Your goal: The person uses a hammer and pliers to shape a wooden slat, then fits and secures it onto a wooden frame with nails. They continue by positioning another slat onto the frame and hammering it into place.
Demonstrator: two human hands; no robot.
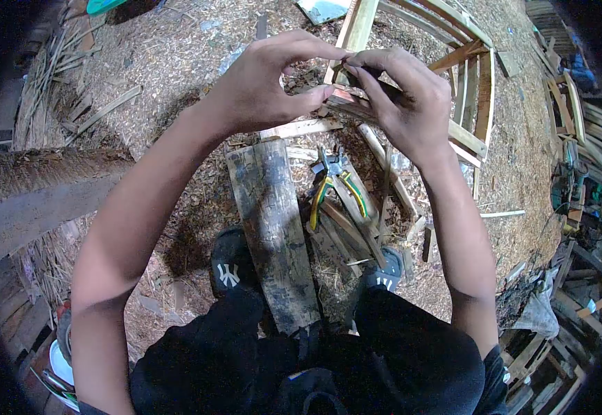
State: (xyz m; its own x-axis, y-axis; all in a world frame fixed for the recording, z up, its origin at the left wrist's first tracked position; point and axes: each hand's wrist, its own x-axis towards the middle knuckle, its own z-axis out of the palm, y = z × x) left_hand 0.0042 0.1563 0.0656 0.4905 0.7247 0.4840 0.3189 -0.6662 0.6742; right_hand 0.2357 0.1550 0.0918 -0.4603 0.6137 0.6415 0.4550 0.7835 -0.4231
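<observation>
Both hands are raised together over a wooden slat frame. My left hand pinches with thumb and fingertips at a small dark piece held between the two hands. My right hand curls its fingers around the same small piece; what it is cannot be made out. Below the hands, pliers with yellow-green handles lie on the scrap wood.
A dark weathered plank runs between my two black shoes. Loose sticks and offcuts lie on sawdust-covered ground. A thick log lies at the left. Stacked wooden pieces stand at the right edge.
</observation>
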